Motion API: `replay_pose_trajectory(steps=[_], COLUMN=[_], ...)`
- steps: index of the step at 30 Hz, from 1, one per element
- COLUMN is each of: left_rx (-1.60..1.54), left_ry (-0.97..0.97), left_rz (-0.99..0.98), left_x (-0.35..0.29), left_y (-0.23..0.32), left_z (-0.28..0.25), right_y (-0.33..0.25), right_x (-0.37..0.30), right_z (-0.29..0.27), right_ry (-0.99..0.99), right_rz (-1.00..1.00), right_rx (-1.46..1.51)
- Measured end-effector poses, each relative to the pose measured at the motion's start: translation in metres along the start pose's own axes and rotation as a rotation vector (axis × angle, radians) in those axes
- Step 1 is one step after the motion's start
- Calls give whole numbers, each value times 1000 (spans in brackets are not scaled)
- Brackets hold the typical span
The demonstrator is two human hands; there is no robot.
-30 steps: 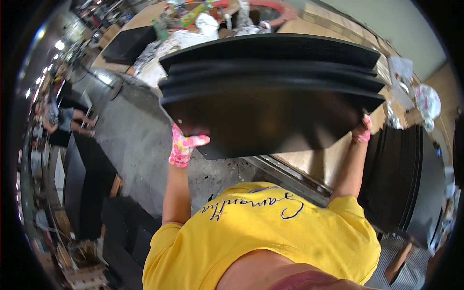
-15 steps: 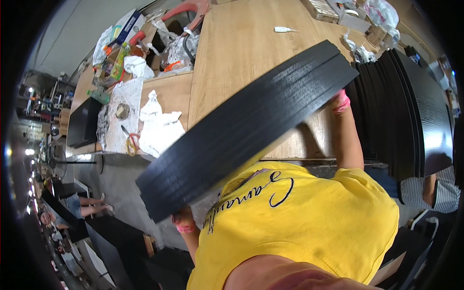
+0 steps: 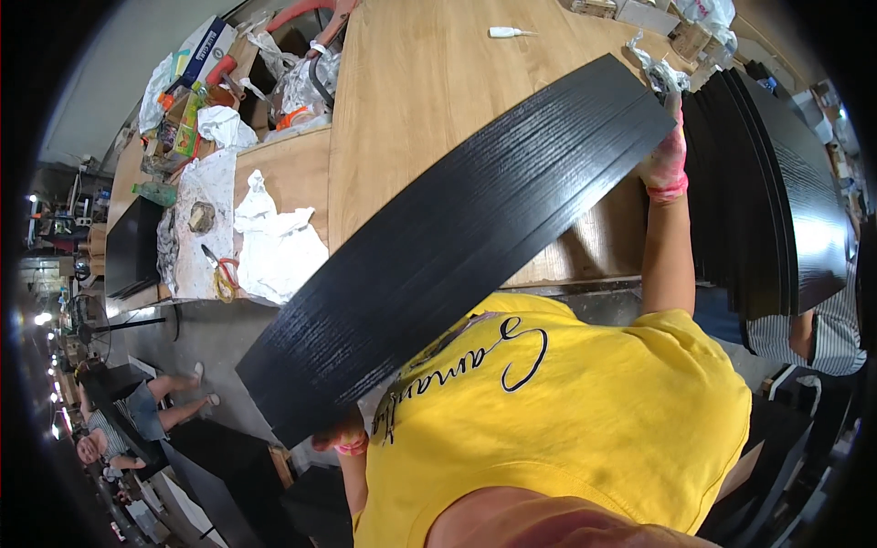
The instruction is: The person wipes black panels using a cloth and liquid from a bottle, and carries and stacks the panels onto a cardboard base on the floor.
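Observation:
A long black wood-grained board (image 3: 457,237), perhaps several stacked together, spans the space before me at a slant, its right end higher and farther away. My left hand (image 3: 341,433), in a pink-stained glove, grips its lower left end from beneath; most of those fingers are hidden. At the upper right end, my right hand (image 3: 669,164) is closed on the edge, thumb showing along the side and the other fingers hidden behind. Under the board lies a light wooden table (image 3: 411,100).
Black panels (image 3: 740,192) stand stacked to the right. On the table are a small white bottle (image 3: 507,33), scissors (image 3: 219,269), white crumpled paper (image 3: 274,237) and a cluttered box (image 3: 265,128). Another person (image 3: 123,425) is at the lower left; a striped sleeve (image 3: 767,338) shows at right.
The board has turned, showing a broader, smoother face where stepped edges showed before. Its left end has shifted left and nearer. More of my right hand shows now, and the view has shifted slightly.

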State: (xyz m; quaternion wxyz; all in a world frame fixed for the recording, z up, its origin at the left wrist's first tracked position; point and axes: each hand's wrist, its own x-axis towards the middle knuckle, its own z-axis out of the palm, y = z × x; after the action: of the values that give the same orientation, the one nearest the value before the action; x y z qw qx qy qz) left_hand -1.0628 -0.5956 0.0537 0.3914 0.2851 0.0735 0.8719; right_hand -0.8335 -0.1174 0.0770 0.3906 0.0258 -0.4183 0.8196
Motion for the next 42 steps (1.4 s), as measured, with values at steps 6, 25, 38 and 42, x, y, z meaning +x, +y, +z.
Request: replay_pose_trajectory(steps=[6,25,38,42], left_rx=[380,1181,1011,808], left_ry=[318,461,208,86], left_rz=[228,454,-552,-894], left_x=[-61,-16,7,7], left_y=[16,-4,33,-42], left_z=[-28,-122,-48,-9], right_y=[6,73,65,47], right_x=[-8,-31,-360,-452], right_z=[-24,-21,146,178], right_ry=[69,397,1320,1538], right_rz=[-54,98,272,174], right_rx=[-448,-819,-227,-149])
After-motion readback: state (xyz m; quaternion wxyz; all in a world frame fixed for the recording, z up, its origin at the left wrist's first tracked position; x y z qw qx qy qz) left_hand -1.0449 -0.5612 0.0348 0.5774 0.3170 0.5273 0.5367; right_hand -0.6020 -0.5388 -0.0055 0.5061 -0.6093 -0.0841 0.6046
